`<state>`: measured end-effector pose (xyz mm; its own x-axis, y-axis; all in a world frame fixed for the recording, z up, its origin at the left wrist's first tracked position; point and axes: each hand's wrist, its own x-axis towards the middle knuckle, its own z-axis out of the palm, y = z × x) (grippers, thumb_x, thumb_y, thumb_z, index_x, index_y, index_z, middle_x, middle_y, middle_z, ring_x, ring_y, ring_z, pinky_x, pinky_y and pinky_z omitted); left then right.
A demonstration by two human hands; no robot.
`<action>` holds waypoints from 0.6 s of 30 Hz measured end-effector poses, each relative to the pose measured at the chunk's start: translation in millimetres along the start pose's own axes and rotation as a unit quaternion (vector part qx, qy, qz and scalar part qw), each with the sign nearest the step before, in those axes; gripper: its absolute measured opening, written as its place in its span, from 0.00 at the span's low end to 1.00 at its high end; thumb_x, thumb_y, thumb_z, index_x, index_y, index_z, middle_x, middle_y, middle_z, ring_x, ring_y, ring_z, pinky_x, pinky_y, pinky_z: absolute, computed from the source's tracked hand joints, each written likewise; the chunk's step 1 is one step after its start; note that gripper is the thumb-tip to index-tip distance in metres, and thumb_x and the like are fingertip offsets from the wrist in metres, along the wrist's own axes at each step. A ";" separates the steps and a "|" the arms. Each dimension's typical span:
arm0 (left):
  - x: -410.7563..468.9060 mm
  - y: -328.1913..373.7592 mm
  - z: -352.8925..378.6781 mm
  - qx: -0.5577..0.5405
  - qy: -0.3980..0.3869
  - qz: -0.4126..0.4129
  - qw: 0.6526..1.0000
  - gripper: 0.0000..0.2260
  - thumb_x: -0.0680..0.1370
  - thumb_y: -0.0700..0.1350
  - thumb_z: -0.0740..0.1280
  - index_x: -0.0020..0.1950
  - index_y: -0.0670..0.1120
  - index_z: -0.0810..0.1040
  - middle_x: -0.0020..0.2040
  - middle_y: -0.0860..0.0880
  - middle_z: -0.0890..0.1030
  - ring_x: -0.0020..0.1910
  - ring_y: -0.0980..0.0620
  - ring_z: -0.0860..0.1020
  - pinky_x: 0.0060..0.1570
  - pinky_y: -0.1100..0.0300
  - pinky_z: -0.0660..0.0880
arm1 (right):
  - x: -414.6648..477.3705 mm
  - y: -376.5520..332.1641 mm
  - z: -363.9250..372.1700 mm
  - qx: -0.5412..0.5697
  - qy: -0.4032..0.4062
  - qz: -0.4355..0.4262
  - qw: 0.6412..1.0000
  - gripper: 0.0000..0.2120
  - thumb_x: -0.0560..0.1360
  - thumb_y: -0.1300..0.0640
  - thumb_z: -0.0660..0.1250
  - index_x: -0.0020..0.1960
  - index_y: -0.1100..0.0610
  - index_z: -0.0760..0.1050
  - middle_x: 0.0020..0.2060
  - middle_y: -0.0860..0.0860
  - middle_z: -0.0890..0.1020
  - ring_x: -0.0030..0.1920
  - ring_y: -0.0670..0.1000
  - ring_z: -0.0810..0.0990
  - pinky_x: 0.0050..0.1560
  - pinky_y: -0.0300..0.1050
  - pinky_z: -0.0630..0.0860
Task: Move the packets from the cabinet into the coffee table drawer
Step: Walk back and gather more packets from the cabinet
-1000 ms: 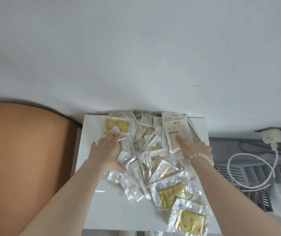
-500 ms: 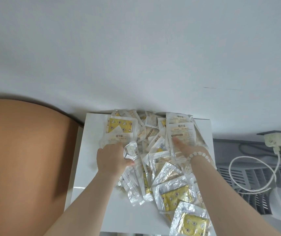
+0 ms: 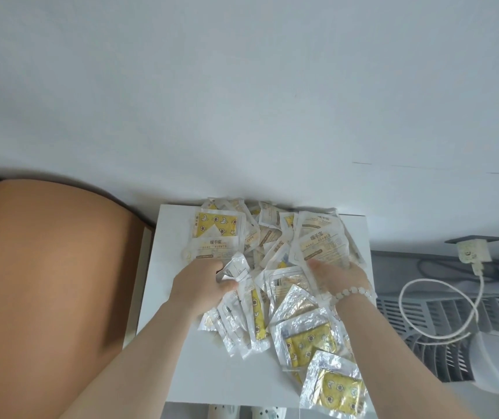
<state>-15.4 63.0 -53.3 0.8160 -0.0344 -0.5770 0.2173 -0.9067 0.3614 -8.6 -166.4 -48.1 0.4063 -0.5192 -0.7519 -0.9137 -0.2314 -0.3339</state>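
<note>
Head view has us looking down at a white cabinet (image 3: 175, 373) pushed against a white wall (image 3: 242, 101), its top strewn with a loose heap of packets (image 3: 275, 246). Our left grip (image 3: 200, 287) is closed round a crumpled silvery packet (image 3: 237, 267). The fingers curl over it from above and the thumb pinches it from below, so the packet sticks out just to the right of the knuckles.

Directly beyond this grip lies a white printed packet (image 3: 212, 247), and farther still a star-patterned packet (image 3: 216, 226) in yellow. Under the left wrist and just to its right, several narrow packets (image 3: 242, 325) fan towards us, overlapping one another.

Our right grip (image 3: 337, 276) is open, with the fingers straight and laid flat on the heap. Its fingertips (image 3: 314, 264) touch the near edge of a large white packet (image 3: 322, 247). A pale bead bracelet (image 3: 352, 293) circles that wrist. Between the two grips sits a clear-fronted packet (image 3: 287, 281).

Nearer to us than the right grip, beside the forearm, is a foil packet (image 3: 310, 343) with a yellow pad. A second one, the nearest packet (image 3: 334, 388), lies by the cabinet's front edge.

Well to the left of the left grip is an orange-brown cushion (image 3: 46, 267). Well to the right of the right grip, a white cable (image 3: 481, 282) loops down from a socket (image 3: 468, 252) over a grey slatted grille (image 3: 441, 309).
</note>
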 end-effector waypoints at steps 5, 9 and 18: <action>-2.9 -11.4 -13.9 -0.082 0.022 -0.025 0.996 0.19 0.75 0.56 0.67 0.32 0.46 0.68 0.29 0.51 0.71 0.28 0.53 0.69 0.29 0.60 0.62 | -8.0 3.5 -3.3 0.077 -0.034 0.001 0.996 0.42 0.69 0.50 0.75 0.75 0.61 0.58 0.70 0.57 0.68 0.68 0.58 0.69 0.64 0.50 0.69; -8.1 -15.8 -17.4 -0.134 0.048 -0.044 0.989 0.21 0.74 0.56 0.69 0.28 0.48 0.66 0.26 0.51 0.69 0.26 0.53 0.68 0.29 0.60 0.62 | -8.5 15.2 -0.4 0.122 -0.036 0.007 0.992 0.40 0.68 0.53 0.76 0.72 0.63 0.62 0.67 0.57 0.72 0.66 0.59 0.71 0.66 0.51 0.68; -17.0 -29.7 -32.5 -0.176 0.136 -0.074 0.972 0.23 0.76 0.57 0.66 0.29 0.42 0.68 0.25 0.49 0.69 0.26 0.49 0.69 0.30 0.58 0.64 | -10.4 28.2 4.0 0.162 -0.068 -0.008 0.984 0.40 0.66 0.45 0.75 0.70 0.65 0.67 0.65 0.58 0.74 0.64 0.59 0.73 0.67 0.53 0.68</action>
<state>-18.3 104.1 -30.5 0.8633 0.2410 -0.4434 0.4731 -0.6923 0.5448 -38.6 -164.2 -52.0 0.4367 -0.3970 -0.8073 -0.8687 0.0474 -0.4932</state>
